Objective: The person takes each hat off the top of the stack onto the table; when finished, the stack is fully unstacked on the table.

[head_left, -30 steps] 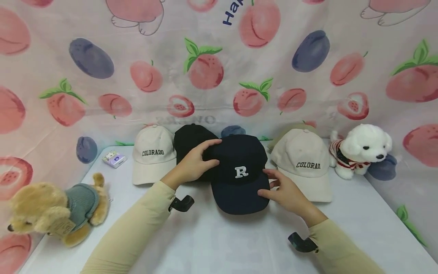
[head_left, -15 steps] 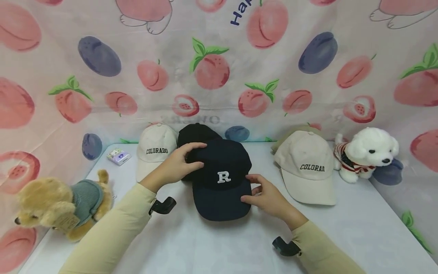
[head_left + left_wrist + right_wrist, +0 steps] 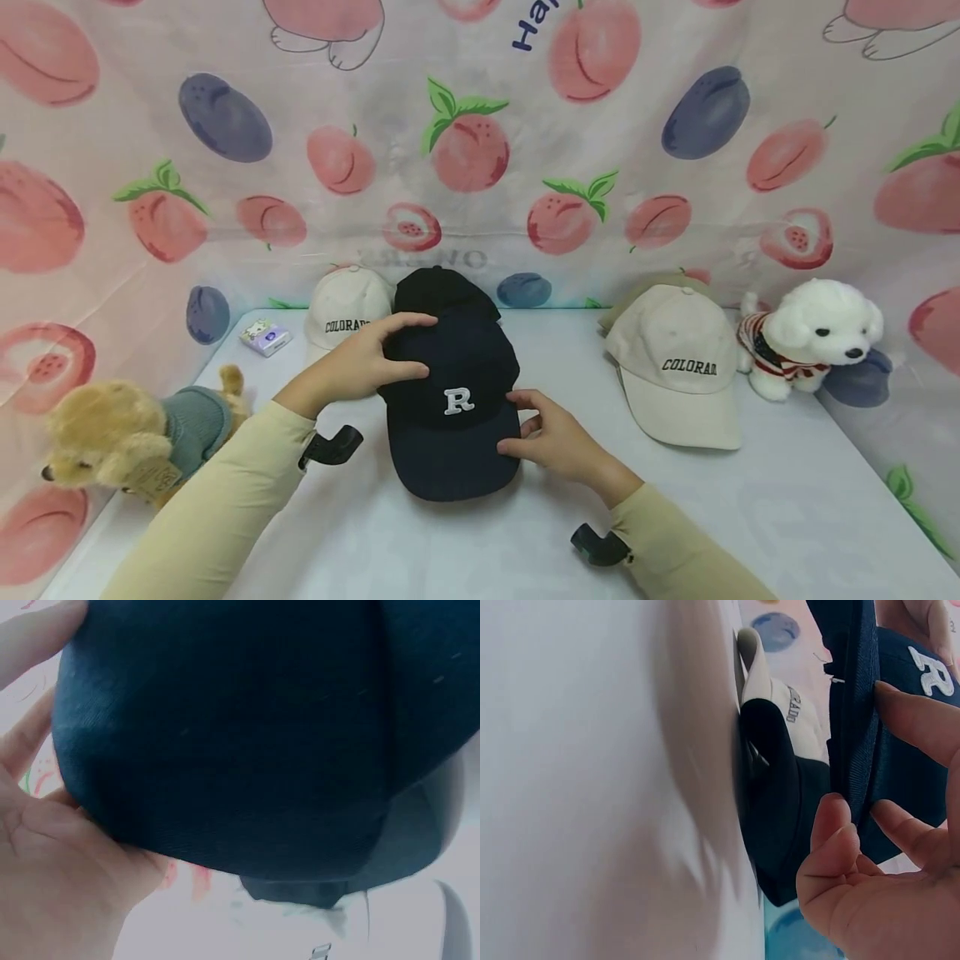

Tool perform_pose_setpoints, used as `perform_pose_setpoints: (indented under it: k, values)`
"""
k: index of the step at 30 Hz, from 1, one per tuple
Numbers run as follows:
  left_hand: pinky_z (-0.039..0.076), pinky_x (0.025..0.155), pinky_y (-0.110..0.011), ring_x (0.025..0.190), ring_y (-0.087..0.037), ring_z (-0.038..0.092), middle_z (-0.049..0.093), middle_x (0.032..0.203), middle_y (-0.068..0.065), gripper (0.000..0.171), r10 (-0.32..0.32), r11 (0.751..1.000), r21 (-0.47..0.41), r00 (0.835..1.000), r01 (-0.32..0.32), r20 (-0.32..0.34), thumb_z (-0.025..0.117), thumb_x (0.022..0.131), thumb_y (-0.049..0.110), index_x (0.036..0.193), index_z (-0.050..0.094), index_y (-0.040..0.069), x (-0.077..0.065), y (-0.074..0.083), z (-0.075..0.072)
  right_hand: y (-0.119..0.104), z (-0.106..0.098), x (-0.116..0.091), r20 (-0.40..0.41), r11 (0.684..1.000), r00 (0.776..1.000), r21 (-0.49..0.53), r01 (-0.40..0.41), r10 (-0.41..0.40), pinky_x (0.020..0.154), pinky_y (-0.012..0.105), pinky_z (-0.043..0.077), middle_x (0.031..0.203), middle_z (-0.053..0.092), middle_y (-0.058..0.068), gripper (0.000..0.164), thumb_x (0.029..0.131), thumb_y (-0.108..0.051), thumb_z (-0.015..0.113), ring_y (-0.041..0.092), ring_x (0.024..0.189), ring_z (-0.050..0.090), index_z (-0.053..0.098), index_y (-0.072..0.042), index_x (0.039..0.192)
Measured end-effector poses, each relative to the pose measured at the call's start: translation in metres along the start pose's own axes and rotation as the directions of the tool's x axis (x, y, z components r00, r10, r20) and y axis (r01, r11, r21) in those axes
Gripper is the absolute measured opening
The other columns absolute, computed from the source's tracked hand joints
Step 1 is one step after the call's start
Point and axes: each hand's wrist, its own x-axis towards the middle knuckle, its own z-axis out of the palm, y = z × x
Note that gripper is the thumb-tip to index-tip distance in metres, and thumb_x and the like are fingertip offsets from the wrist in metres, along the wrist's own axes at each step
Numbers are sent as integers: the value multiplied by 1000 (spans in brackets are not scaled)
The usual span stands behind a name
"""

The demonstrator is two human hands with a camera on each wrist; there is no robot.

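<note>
A navy baseball cap [image 3: 453,454] with a white letter R is held up off the table between both hands. My left hand [image 3: 356,367] grips its crown at the upper left, thumb and fingers apart on the cloth. On the brim's right edge, my right hand [image 3: 562,442] pinches with thumb and fingers, as the right wrist view confirms. Just behind stands a black cap [image 3: 442,292], partly covered by the navy one. A cream COLORADO cap [image 3: 348,296] sits left of the black cap, its brim mostly hidden by my left hand.
Another cream COLORADO cap [image 3: 678,333] stands to the right, in front of an olive cap [image 3: 626,298]. Beside it is a white plush dog [image 3: 821,325]. At the left are a tan plush dog [image 3: 105,429] and a small purple packet [image 3: 266,337].
Both hands have carried the navy cap left and slightly toward me, away from the right-hand COLORADO cap and in front of the black cap. The view has shifted slightly.
</note>
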Motion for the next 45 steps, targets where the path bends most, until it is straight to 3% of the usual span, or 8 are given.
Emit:
perform_pose_setpoints:
  k: [5, 12, 22, 29, 36, 45]
  values:
    - [47, 98, -44, 113, -23, 58, 59, 132, -9, 59, -19, 999, 41, 1000, 18, 11, 79, 87, 20, 141, 56, 16, -6, -3, -10, -3, 8, 1, 32, 1000, 1000, 18, 1, -2, 62, 29, 50, 131, 53, 13, 67, 82, -16, 84, 19, 86, 56, 51, -4, 139]
    - [52, 90, -38, 103, -23, 63, 65, 117, -11, 50, -50, 999, 14, 999, 50, 3, 78, 88, 16, 135, 60, 11, -16, -6, -18, -10, 21, 2, 67, 999, 998, 32, 8, -10, 63, 29, 50, 131, 52, 12, 66, 82, -14, 83, 19, 86, 55, 50, -4, 139]
    - [52, 88, -36, 99, -24, 64, 62, 121, -14, 43, -61, 998, -6, 998, 61, -8, 70, 94, 14, 135, 59, 7, -33, -1, -35, -18, 45, 9, 127, 998, 991, 53, 21, -28, 65, 28, 50, 130, 52, 11, 67, 83, -15, 83, 18, 87, 56, 49, -3, 140]
    - [56, 82, -35, 103, -25, 67, 51, 138, -20, 50, -95, 989, -109, 995, 95, 6, 71, 93, 9, 140, 53, 3, -46, -1, -47, -25, 60, 13, 153, 998, 987, 63, 32, -41, 66, 27, 50, 128, 53, 8, 68, 81, -17, 83, 16, 87, 57, 49, -4, 139]
    - [54, 84, -30, 101, -20, 66, 64, 124, -17, 50, -104, 992, -69, 993, 108, 53, 73, 91, 7, 137, 55, 3, -57, -5, -60, -30, 72, 16, 169, 997, 984, 70, 43, -55, 66, 27, 50, 126, 55, 6, 66, 81, -16, 83, 14, 85, 58, 50, -3, 138]
    - [53, 83, -30, 100, -20, 64, 63, 120, -13, 43, -101, 994, 40, 993, 98, 56, 71, 92, 8, 132, 57, 3, -68, -3, -70, -39, 88, 20, 213, 995, 976, 97, 22, -42, 65, 25, 49, 128, 56, 8, 66, 81, -15, 83, 12, 80, 60, 50, -7, 138]
